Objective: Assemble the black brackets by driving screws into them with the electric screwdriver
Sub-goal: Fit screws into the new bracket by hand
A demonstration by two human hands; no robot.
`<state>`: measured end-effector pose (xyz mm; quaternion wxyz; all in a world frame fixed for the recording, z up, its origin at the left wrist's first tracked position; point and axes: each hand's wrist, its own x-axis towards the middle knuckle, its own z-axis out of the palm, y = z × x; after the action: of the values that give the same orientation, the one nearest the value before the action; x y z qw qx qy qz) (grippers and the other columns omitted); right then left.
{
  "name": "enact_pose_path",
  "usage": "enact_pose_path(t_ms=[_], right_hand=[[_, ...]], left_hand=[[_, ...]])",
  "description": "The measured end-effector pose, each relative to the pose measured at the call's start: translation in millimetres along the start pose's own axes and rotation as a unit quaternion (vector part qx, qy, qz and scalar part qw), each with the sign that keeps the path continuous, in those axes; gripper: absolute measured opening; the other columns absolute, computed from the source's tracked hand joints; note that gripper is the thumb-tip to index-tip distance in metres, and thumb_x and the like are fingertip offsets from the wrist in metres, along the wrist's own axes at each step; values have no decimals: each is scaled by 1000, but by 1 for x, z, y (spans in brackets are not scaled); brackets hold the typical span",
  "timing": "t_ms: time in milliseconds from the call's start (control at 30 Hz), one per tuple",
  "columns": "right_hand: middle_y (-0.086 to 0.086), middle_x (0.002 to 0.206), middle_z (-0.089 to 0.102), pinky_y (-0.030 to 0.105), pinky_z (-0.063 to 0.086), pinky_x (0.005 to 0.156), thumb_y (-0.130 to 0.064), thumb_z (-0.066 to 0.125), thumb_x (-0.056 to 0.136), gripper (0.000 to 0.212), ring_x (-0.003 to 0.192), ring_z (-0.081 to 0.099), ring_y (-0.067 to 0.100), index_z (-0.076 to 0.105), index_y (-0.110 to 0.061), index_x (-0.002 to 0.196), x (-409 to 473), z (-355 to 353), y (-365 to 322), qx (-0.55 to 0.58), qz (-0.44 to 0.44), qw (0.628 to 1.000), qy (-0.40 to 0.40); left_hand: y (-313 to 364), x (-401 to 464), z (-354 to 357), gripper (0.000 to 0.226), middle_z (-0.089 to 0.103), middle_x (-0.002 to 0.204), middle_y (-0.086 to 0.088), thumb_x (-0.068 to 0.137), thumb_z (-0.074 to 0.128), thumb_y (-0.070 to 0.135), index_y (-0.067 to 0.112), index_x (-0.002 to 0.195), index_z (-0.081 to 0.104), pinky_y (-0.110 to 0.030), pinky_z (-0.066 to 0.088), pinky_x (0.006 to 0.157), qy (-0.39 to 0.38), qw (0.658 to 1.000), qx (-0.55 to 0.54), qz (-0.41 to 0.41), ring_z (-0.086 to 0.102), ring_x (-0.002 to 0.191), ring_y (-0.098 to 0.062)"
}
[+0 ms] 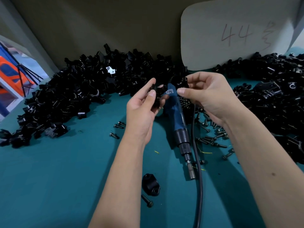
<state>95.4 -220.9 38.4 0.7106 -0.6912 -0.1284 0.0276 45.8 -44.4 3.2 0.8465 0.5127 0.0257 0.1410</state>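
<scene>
- Two hands are raised above the teal bench point(57, 178), each grip occupied with a black part.
- Left hand point(144, 109): thumb and fingers pinch a black bracket point(156, 96), held just left of the screwdriver's upper end.
- Right hand point(207, 96): fingers curl around a second black piece point(181, 82); its exact shape cannot be made out behind the fingers.
- Electric screwdriver point(176, 117): blue body, lying on the bench between the two forearms, bit end point(191, 172) pointing toward the viewer; neither grip is on it.
- Black cable point(198, 178) runs alongside the screwdriver, on its right.
- One bracket half point(150, 184) lies on the bench near the bit end, to its left, with a single screw point(147, 200) just beside it.
- Loose screws point(212, 139) are scattered under and around the right forearm; a few more point(118, 127) lie left of the left wrist.
- Large heaps of black brackets sit at the far left point(65, 96) and far right point(276, 96).
- White card point(213, 38) marked "44" leans at the back.
</scene>
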Motion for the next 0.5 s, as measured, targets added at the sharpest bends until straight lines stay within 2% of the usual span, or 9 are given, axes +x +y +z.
enact_pose_path(t_ms=[133, 267, 367, 433, 500], right_hand=[[-1, 101, 78, 21, 52, 72, -10, 78, 91, 27, 89, 70, 7, 74, -11, 118, 1, -1, 0, -39, -52, 997, -31], [4, 110, 78, 28, 56, 96, -6, 71, 96, 28, 102, 72, 18, 75, -20, 119, -1, 4, -1, -104, -103, 983, -112], [3, 105, 78, 22, 55, 89, -8, 73, 95, 27, 95, 70, 10, 77, -23, 117, -2, 7, -1, -115, -101, 979, -134], [5, 103, 79, 22, 56, 85, -9, 76, 93, 24, 92, 70, 10, 78, -21, 114, -1, 7, -1, -98, -110, 984, -102], [3, 102, 79, 24, 56, 84, -10, 77, 92, 22, 91, 71, 12, 78, -19, 112, 1, 4, -1, -81, -120, 986, -76]], left_hand=[[1, -1, 1, 32, 78, 114, -9, 95, 69, 1, 16, 123, 70, -24, 56, 85, -8, 998, 53, 36, 72, 102, -20], [-2, -1, -1, 29, 79, 107, -9, 86, 76, -6, 9, 110, 75, -26, 57, 88, -25, 993, 96, 56, 73, 100, -17], [-5, -2, -2, 27, 78, 108, -13, 84, 78, -3, 5, 110, 75, -33, 57, 91, -32, 993, 97, 53, 73, 102, -23], [-5, -3, 0, 27, 77, 110, -13, 85, 78, 1, 6, 111, 75, -37, 57, 97, -32, 996, 76, 39, 72, 106, -25], [-5, -3, 2, 24, 78, 109, -9, 86, 76, 4, 13, 109, 77, -35, 57, 97, -31, 998, 56, 25, 72, 105, -21]])
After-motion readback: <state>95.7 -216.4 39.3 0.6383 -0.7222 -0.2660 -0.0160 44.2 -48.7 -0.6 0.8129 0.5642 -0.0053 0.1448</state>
